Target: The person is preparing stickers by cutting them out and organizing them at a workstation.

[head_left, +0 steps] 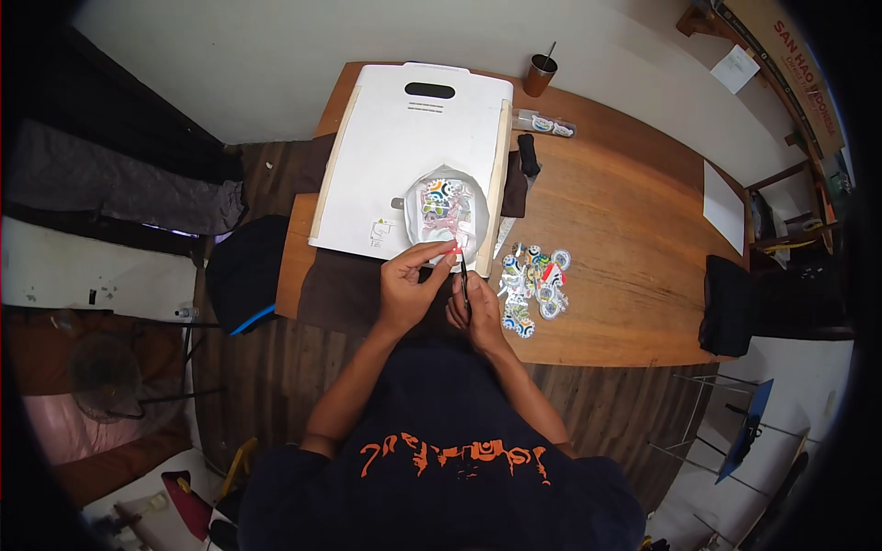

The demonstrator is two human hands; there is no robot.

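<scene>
Head view shows left hand (412, 282) pinching red piece (453, 251) near right hand (478, 310)

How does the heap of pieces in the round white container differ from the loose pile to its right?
The container heap is ringed by the wall of the round white container; the loose pile spreads with an uneven outline. The container heap sits above the white board, while the loose pile lies on the wooden table. Both show colourful printed patterns.

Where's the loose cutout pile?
Head view: the cutout pile lies on the brown table, right of the right hand, by the white board's near right corner.
</scene>
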